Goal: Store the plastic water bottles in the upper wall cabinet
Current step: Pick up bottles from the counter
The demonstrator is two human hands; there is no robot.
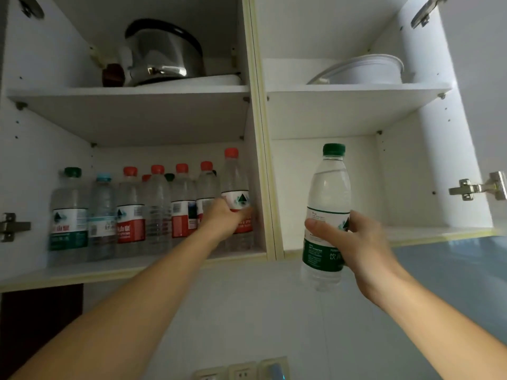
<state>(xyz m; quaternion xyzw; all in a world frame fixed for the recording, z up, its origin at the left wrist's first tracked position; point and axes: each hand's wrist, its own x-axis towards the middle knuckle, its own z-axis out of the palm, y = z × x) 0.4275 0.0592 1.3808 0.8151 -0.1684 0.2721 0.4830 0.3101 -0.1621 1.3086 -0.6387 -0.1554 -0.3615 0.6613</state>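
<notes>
The upper wall cabinet [270, 187] stands open, split into a left and a right bay. On the left bay's lower shelf stand several water bottles [129, 215] with red, green and blue caps. My left hand [225, 219] grips a red-capped bottle [236, 185] standing at the right end of that row, against the divider. My right hand [348, 239] holds a green-capped, green-labelled bottle [327, 193] upright in the air, in front of the right bay's lower shelf [428, 231], which shows nothing on it.
A steel pot [164, 53] and a dark object sit on the upper left shelf, a white bowl [367, 69] on the upper right one. Door hinges [477, 187] jut out at both sides. Wall sockets [241, 373] sit on the tiled wall below.
</notes>
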